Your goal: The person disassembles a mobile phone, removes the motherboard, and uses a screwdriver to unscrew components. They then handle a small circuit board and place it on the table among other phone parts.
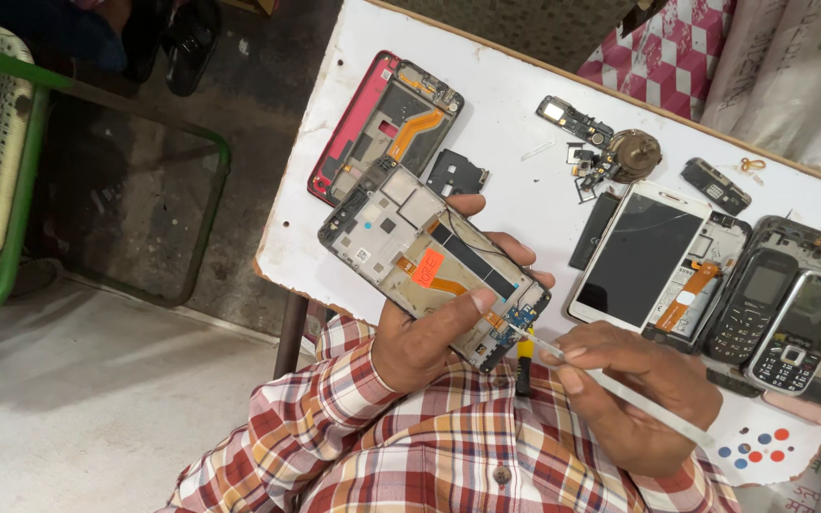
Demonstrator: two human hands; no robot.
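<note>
Two hands work over a white table [515, 104]. The left hand [429, 332] is closed around an opened phone [429, 258], holding it tilted above the near table edge, its fingers curled behind the far side and its thumb pressed on the bared inner face near the lower end. That face shows metal shields, an orange sticker and an orange flex strip. The right hand [634, 385] pinches tweezers [620, 385] between thumb and fingers, and the thin tip meets the phone's lower end, at the small blue board there. A yellow-handled tool [524, 359] shows just below the phone, between the two hands. Both sleeves are red, white and yellow plaid.

On the table behind the held phone lies a red frame [382, 128] with its own orange flex, and just beside it a small black shield [455, 173]. Further right sit a loose circuit strip [574, 119], a round brass part [635, 155] and a small black module [715, 186]. A white phone [643, 255] with a dark, cracked screen lies near the right hand, touching another open chassis with an orange strip. Two keypad phones [779, 318] lie side by side at the right edge. A green-framed chair [11, 161] stands well apart on the left, on the floor.
</note>
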